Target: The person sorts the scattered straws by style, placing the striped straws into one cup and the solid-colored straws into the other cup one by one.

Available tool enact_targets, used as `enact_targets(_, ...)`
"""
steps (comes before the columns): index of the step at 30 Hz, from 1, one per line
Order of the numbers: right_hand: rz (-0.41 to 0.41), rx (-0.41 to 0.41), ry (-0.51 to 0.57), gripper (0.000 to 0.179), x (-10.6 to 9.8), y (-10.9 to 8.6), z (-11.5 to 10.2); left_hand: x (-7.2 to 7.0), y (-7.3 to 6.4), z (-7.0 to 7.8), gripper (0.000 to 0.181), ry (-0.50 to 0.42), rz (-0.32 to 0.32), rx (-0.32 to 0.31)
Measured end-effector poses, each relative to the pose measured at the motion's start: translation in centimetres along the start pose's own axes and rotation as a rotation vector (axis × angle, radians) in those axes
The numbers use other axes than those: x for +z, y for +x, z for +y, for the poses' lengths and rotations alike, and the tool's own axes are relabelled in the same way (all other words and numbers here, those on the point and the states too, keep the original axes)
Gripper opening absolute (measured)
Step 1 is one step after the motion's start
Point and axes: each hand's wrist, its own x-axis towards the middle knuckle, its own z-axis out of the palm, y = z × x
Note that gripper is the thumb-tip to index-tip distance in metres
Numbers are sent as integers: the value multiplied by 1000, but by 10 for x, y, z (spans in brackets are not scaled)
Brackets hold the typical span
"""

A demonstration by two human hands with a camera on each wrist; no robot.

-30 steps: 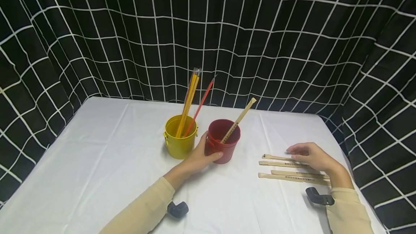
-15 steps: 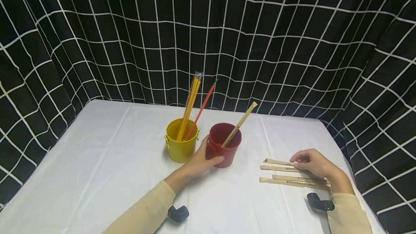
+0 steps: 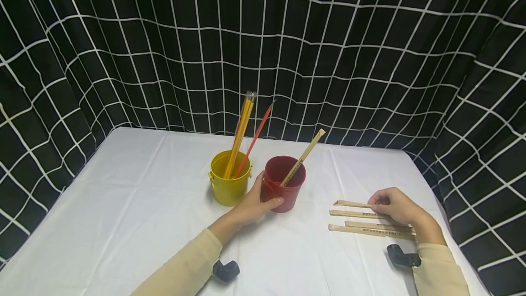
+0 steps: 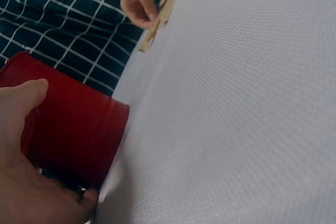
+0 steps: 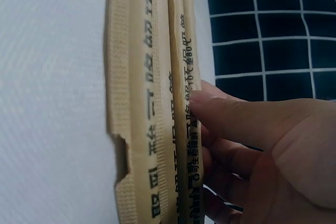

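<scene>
My left hand [image 3: 251, 205] grips the red bucket [image 3: 284, 198] from its left side, thumb across the front; the left wrist view shows the bucket [image 4: 79, 116] standing on the cloth. One paper-wrapped straw [image 3: 307, 152] leans inside it. Over on the right, my right hand [image 3: 397, 207] pinches the farthest wrapped straw [image 3: 351, 204] of a row lying on the table. Nearer to me lie several more wrapped straws [image 3: 353, 214], roughly parallel. In the right wrist view, the thumb [image 5: 226, 116] presses on the edge of a printed straw wrapper [image 5: 190, 103].
A yellow bucket [image 3: 228, 193] stands just left of the red one, holding several yellow sticks [image 3: 240, 134] and a thin red stick [image 3: 259, 131]. White cloth [image 3: 135, 214] covers the table. A black curtain with white grid lines [image 3: 263, 49] surrounds its back and sides.
My right hand has come down onto the farthest straw, and its fingers have closed to pinch it. My left hand stays on the red bucket. The head view has shifted slightly.
</scene>
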Motion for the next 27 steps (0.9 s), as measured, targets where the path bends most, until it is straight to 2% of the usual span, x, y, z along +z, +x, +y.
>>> enact_targets(14, 41, 16, -6, 10, 3, 2, -2, 1, 0, 0, 96, 10, 10, -21)
enact_targets(27, 90, -4, -57, 6, 4, 2, -9, 0, 1, -3, 96, -10, 0, 14)
